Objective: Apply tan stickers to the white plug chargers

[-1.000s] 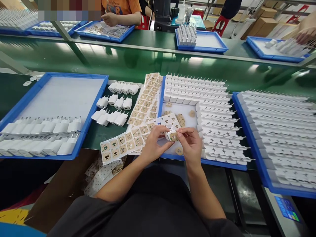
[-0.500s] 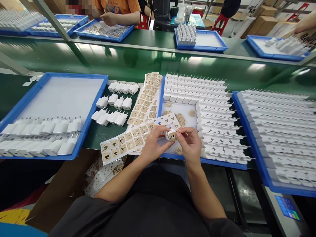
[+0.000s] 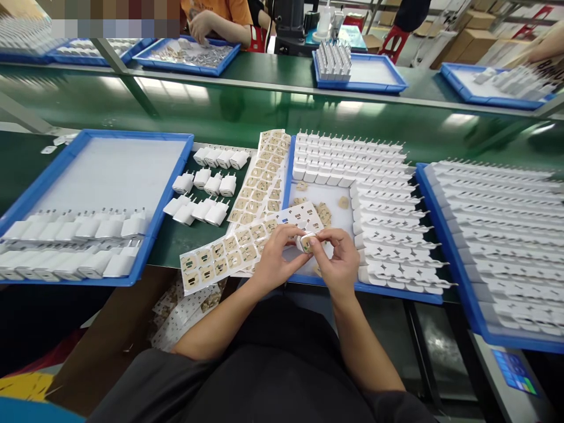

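My left hand is closed on a white charger plug, held above the front edge of the middle tray. On the plug's end face lies a tan sticker. My right hand grips the plug from the other side, its thumb pressed on the sticker and covering part of it. Beneath and left of my hands lies a sheet of tan stickers, its right end with stickers peeled off. Loose tan stickers lie in the middle blue tray, beside rows of white plugs.
At left, a blue tray holds two rows of plugs. More plugs stand on the green table, near other sticker sheets. A full tray is at right. Across the green belt, a co-worker's hand is over a tray.
My right thumb has moved left over the plug's face and now covers part of the sticker. The co-worker's hand has shifted slightly.
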`<state>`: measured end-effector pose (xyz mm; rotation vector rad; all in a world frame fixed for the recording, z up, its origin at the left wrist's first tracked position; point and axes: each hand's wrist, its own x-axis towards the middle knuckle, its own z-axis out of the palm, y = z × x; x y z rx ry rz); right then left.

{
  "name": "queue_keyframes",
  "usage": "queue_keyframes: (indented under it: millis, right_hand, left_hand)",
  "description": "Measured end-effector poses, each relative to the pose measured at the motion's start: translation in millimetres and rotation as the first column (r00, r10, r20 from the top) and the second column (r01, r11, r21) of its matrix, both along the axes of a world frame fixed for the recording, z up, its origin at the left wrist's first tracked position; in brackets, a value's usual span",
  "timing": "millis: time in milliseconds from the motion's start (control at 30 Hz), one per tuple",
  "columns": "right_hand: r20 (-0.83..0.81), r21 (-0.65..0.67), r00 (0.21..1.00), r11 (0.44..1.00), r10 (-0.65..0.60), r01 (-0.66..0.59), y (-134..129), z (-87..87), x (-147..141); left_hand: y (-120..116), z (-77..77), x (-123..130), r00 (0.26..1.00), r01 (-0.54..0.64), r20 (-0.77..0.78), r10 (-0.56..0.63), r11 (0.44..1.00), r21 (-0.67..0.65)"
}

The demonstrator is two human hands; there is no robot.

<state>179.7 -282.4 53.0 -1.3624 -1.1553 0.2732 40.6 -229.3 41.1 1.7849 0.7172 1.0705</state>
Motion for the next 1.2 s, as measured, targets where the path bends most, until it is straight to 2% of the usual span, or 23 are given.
queue_keyframes:
  millis: [133, 233, 333, 400, 467, 567, 633, 800, 933, 1033, 1200]
  right_hand:
    - [0.126, 0.024, 0.991, 0.999, -0.048, 0.046, 0, 1.1, -3]
    - [0.208, 0.021, 0.966, 0.988, -0.152, 0.151, 0, 1.1, -4]
    - [0.084, -0.039, 0.977, 0.979, -0.196, 0.200, 0, 0.3, -2]
    - [-0.058, -0.075, 0.989, 0.989, -0.133, 0.129, -1, 0.3, 0]
    - [-0.175, -0.109, 0.985, 0.994, 0.008, -0.027, -3, 0.7, 1]
    - [-0.304, -0.153, 0.931, 0.954, 0.205, -0.259, -6, 1.1, -1]
    - [-0.377, -0.149, 0.895, 0.938, 0.237, -0.312, -7, 0.6, -4]
    - [-0.525, -0.151, 0.825, 0.930, 0.211, -0.334, -8, 1.2, -7]
    - [-0.512, -0.208, 0.850, 0.941, 0.127, -0.266, -7, -2.4, -4]
    - [-0.529, -0.188, 0.842, 0.954, 0.101, -0.233, -1, -8.4, -1]
    - [-0.525, -0.173, 0.849, 0.968, 0.065, -0.181, 6, -8.6, -1]
  left_hand:
    - [1, -2.7, 0, 1.000, 0.004, -0.010, -0.004, 1.000, 0.009]
    - [1, -5.8, -1, 1.000, 0.018, -0.017, -0.018, 1.000, 0.023]
    - [1, -8.0, -1, 1.000, 0.009, 0.003, -0.009, 1.000, 0.008]
    - [0, -8.0, 0, 1.000, -0.005, 0.029, 0.005, 1.000, -0.022]
    - [0, -7.4, 0, 0.999, -0.006, 0.053, 0.008, 0.999, -0.038]
    - [1, -7.3, 1, 0.997, -0.006, 0.077, 0.010, 0.999, -0.047]
    - [1, -8.5, 1, 0.996, -0.010, 0.088, 0.016, 0.998, -0.068]
    - [-2, -7.4, 1, 0.994, -0.019, 0.102, 0.031, 0.993, -0.117]
    - [-3, 2.2, 3, 0.998, -0.017, 0.059, 0.025, 0.991, -0.130]
    - [-2, 8.6, 3, 0.999, 0.030, 0.041, -0.026, 0.994, -0.106]
    - [-2, 9.5, 3, 0.998, 0.058, 0.037, -0.054, 0.992, -0.110]
